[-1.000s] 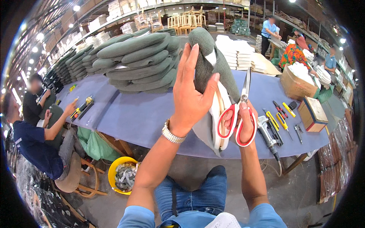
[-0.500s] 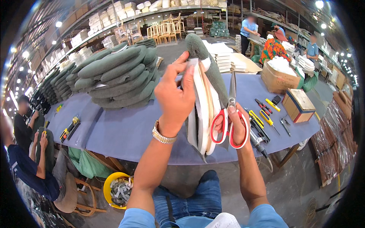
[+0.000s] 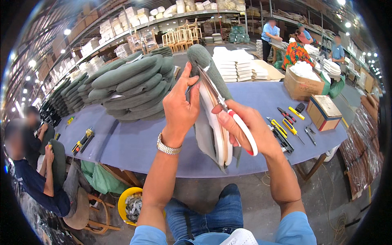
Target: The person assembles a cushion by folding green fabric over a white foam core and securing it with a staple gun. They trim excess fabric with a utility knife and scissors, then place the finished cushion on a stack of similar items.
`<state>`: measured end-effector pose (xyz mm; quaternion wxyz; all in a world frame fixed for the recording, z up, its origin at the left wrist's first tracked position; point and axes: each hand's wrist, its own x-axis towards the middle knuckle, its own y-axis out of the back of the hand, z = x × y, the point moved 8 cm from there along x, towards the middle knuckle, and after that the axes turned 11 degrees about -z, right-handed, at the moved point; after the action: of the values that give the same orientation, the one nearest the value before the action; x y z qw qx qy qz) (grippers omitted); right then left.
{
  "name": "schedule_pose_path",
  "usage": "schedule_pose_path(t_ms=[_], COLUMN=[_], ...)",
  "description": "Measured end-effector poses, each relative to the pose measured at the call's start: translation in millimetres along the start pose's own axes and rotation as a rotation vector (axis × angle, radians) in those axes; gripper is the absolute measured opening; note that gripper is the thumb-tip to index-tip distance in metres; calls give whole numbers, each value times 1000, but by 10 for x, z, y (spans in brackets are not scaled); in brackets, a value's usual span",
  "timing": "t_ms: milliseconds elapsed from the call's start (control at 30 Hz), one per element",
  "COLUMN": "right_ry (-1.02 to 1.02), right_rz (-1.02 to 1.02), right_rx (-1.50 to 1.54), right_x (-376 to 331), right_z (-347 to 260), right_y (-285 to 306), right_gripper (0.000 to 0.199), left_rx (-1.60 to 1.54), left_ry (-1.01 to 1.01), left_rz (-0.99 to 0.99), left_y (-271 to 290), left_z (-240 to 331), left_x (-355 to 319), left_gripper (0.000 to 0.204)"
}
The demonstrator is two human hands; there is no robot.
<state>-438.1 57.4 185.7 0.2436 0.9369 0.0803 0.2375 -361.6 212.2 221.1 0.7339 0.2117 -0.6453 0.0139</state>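
Note:
A green upholstered seat cushion (image 3: 219, 79) stands on edge over the table. Its underside faces me, showing a white layer, a thin wooden board edge and a loose flap of grey-green fabric (image 3: 205, 132). My left hand (image 3: 181, 102), with a watch on its wrist, grips the cushion's upper left edge between fingers and thumb. My right hand (image 3: 249, 126) is closed round the red-and-white handles of a pair of scissors (image 3: 243, 132). Their blades point up and away along the cushion's edge, tips close to my left fingertips. Whether the blades touch fabric is hard to make out.
A tall stack of green cushions (image 3: 134, 87) stands left on the blue-covered table (image 3: 143, 149). Pliers, screwdrivers, a staple gun (image 3: 286, 141) and a small box (image 3: 324, 112) lie right. A yellow bucket of scraps (image 3: 122, 208) sits below. Co-workers (image 3: 32, 175) sit at left.
The scissors have swung from upright beside the cushion to lie along its edge, blades now at the top. My right hand has turned over the handles; my left hand still grips the edge.

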Motion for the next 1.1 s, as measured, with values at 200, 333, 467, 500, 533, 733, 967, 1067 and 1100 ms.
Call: schedule_pose_path(t_ms=[200, 333, 467, 500, 533, 733, 967, 1067, 1100], right_ry=[-73, -108, -105, -90, -75, -34, -35, -24, -17], right_rz=[-25, -49, -54, -49, -44, -46, -102, -102, -94], right_rx=[-142, -125, -105, -115, -126, -72, -90, -45, -30], right_x=[32, 43, 70, 80, 93, 125, 119, 126, 129], right_z=[60, 103, 62, 69, 104, 74, 51, 81, 81], right_y=[20, -16, -47, -52, -59, -135, -209, -258, -269], right_gripper=[60, 64, 65, 65, 65, 62, 60, 58, 57], left_rx=[-34, -73, -18, -19, -21, -30, -153, -141, -159], left_ry=[29, 33, 8, 15, 21, 75, 121, 116, 128], left_rz=[-78, -84, -98, -101, -104, -142, -147, -154, -155], left_y=[126, 184, 249, 263, 278, 377, 453, 475, 478], left_z=[20, 15, 51, 55, 60, 106, 29, 7, 7], left_x=[-33, -74, -111, -119, -128, -190, -260, -296, -302], left_gripper=[10, 10, 10, 9, 9, 9, 9, 10, 9])
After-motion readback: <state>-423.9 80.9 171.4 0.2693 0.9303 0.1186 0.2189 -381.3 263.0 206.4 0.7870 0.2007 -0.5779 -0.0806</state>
